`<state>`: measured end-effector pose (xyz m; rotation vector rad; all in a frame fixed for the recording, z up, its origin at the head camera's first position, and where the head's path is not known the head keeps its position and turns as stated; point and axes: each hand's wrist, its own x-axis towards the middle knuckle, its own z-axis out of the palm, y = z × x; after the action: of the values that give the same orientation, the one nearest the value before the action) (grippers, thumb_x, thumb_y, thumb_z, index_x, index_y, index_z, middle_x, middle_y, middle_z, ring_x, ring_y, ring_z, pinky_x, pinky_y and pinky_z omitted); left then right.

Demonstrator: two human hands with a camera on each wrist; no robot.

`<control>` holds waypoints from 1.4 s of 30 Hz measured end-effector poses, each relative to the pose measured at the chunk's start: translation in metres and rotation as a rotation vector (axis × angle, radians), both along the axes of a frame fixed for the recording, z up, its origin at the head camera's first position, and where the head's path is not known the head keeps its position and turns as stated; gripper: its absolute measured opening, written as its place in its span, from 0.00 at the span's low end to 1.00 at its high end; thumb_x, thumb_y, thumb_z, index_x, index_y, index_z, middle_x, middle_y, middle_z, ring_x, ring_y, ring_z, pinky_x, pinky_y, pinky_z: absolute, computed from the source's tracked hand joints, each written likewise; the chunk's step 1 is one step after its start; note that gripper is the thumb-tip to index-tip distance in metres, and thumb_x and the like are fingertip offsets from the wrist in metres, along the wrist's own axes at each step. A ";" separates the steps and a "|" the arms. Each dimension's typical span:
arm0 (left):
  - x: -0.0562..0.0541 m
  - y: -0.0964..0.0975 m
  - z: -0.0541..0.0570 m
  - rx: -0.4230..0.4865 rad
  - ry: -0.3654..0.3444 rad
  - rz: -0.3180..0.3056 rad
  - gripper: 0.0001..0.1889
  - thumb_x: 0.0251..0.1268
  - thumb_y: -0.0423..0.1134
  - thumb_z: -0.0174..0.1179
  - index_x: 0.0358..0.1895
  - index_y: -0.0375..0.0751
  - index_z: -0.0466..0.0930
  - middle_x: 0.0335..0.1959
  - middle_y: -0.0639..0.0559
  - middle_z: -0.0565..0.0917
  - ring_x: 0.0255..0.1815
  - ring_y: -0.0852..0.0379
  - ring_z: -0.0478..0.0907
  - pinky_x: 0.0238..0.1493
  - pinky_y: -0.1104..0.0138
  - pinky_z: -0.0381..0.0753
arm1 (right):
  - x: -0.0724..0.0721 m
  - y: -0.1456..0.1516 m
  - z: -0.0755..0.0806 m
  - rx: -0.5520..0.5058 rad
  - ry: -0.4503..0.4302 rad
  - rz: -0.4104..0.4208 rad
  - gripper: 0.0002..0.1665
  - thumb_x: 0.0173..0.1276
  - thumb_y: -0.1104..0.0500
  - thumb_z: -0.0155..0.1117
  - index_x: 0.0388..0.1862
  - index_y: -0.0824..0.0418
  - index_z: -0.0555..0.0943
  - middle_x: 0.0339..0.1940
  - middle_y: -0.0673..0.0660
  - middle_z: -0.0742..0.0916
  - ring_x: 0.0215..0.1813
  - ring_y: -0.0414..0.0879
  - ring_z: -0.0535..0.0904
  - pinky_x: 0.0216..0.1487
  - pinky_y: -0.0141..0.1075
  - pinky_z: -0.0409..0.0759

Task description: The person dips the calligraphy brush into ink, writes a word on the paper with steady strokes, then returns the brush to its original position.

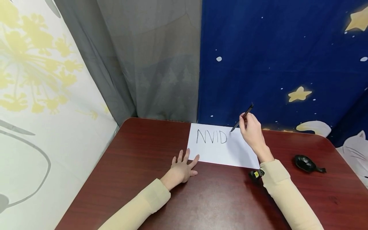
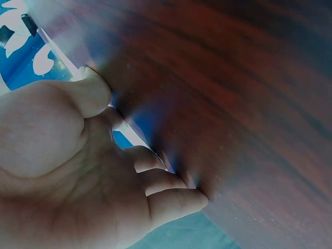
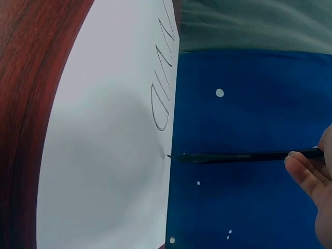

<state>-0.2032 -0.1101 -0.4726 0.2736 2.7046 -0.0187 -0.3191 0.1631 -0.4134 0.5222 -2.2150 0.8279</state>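
Note:
A sheet of white paper (image 1: 224,153) lies near the table's far edge, with dark thin letters reading "NVID" (image 1: 211,136) along its upper left. My right hand (image 1: 251,131) pinches a slim black writing brush (image 1: 241,118) well up its handle. In the right wrist view the brush (image 3: 238,157) reaches across to the paper (image 3: 104,129), its fine tip at the sheet just past the "D". My left hand (image 1: 182,167) rests with fingers spread at the paper's lower left corner. The left wrist view shows its palm (image 2: 67,161) and fingertips against the tabletop.
A small black dish with a short handle (image 1: 305,163) stands on the dark red wooden table (image 1: 138,166), right of the paper. A black wrist device (image 1: 256,174) sits by the right cuff. Grey (image 1: 161,64) and blue star-patterned (image 1: 244,80) curtains hang behind the far edge.

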 end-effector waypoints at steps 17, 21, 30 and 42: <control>0.002 0.000 0.004 0.002 -0.012 0.003 0.35 0.78 0.62 0.40 0.82 0.71 0.37 0.84 0.49 0.32 0.83 0.45 0.30 0.78 0.48 0.45 | -0.002 -0.003 -0.002 0.002 0.022 0.007 0.08 0.75 0.68 0.57 0.42 0.74 0.78 0.33 0.66 0.80 0.32 0.55 0.75 0.32 0.44 0.72; 0.003 0.001 0.007 0.005 -0.026 0.006 0.35 0.79 0.61 0.39 0.82 0.71 0.35 0.83 0.49 0.30 0.82 0.45 0.28 0.78 0.48 0.44 | -0.001 -0.004 -0.002 0.001 0.015 0.004 0.08 0.76 0.67 0.57 0.42 0.74 0.78 0.32 0.66 0.80 0.31 0.56 0.75 0.31 0.44 0.72; 0.006 0.001 0.009 0.013 -0.023 0.012 0.35 0.78 0.61 0.40 0.82 0.71 0.37 0.84 0.49 0.31 0.83 0.45 0.29 0.78 0.48 0.44 | 0.001 -0.005 -0.002 0.004 -0.002 -0.002 0.08 0.77 0.66 0.56 0.43 0.74 0.78 0.33 0.65 0.80 0.32 0.56 0.75 0.31 0.44 0.72; 0.014 0.004 0.031 -0.021 -0.027 0.007 0.34 0.79 0.60 0.40 0.83 0.68 0.40 0.84 0.48 0.35 0.83 0.44 0.33 0.78 0.49 0.46 | 0.002 -0.005 -0.003 0.008 0.027 -0.007 0.09 0.77 0.66 0.57 0.42 0.74 0.78 0.33 0.65 0.81 0.31 0.55 0.76 0.31 0.41 0.71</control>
<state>-0.1895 -0.1058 -0.4418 0.2565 2.6771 -0.0413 -0.3174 0.1578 -0.4161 0.5261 -2.1946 0.8045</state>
